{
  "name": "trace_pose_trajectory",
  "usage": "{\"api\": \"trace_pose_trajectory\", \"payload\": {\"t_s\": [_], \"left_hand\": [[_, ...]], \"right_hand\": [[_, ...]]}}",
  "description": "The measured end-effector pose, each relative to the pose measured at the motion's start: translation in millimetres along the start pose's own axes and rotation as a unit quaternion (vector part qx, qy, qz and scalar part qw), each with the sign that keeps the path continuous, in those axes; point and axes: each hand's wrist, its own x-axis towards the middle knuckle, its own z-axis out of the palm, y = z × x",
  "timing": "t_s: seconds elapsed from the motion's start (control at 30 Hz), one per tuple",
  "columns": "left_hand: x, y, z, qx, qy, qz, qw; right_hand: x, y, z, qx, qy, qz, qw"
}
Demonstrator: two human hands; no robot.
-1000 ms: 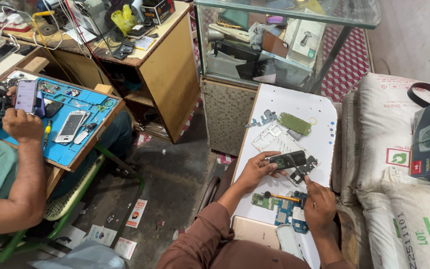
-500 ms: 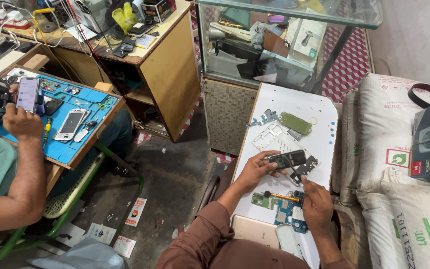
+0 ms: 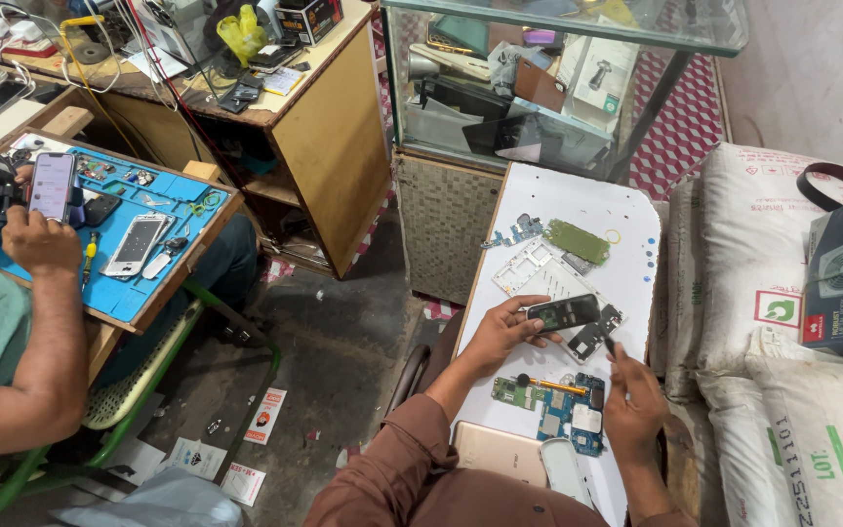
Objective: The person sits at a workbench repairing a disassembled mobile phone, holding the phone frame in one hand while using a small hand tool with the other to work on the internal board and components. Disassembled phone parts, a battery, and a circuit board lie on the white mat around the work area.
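White board [image 3: 626,210] carries loose phone parts. Left hand [image 3: 504,332] pinches a dark phone [image 3: 563,312]; right hand [image 3: 631,405] rests loosely curled, holding nothing, beside a blue circuit board [image 3: 568,415].

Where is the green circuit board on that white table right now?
In the head view, the green board lies at the far end of the white table, beyond the left hand, right of the white phone frame, near the glass case.

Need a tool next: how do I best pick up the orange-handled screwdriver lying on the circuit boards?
Pinch the screwdriver mid-handle from above; it lies flat, roughly crosswise, across the boards, between left hand and right hand, nothing visibly covering it.
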Motion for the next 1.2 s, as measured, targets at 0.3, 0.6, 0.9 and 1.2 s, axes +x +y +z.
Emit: {"api": "trace_pose_trajectory", "payload": {"t_s": [0.3,0.6,0.9,1.2], "left_hand": [[-0.2,0.4,0.1,0.001,0.003,-0.001,1.0],[-0.2,0.8,1.0,0.004,0.004,-0.005,1.0],[-0.2,-0.2,0.3,0.003,0.007,0.001,1.0],[-0.8,-0.3,-0.6,-0.003,0.006,0.008,1.0]], "right_hand": [[-1.4,0.2,1.4,-0.076,-0.013,-0.083,0.994],[0.2,-2.2,-0.2,-0.055,0.01,-0.044,0.997],[2.5,-1.2,-1.5,-0.01,0.002,-0.003,1.0],[3.0,-4.0,-0.9,-0.075,-0.016,-0.064,0.995]]}}
